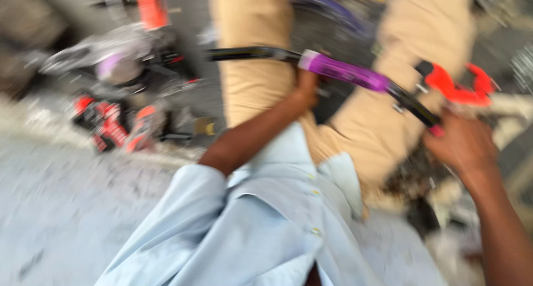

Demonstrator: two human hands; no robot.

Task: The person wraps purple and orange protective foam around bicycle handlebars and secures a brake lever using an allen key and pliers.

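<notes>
The head view is heavily blurred by motion. A long black bar with a purple sleeve runs across the lap, from upper middle down to the right. The left hand sits under the bar just beside the near end of the purple sleeve, fingers seemingly curled around it (the blur hides the fingertips, so a firm grasp cannot be confirmed). The right hand is at the bar's lower right end, closed about it near a small red tip. Just above that hand, an orange clamp-like part with two curved prongs is attached to or lies against the bar; which one cannot be told.

The person wears a pale blue shirt and tan trousers, knees apart. To the left on the grey floor lies a heap of red-and-black parts, with clear plastic wrapping behind it and an orange piece at the top edge.
</notes>
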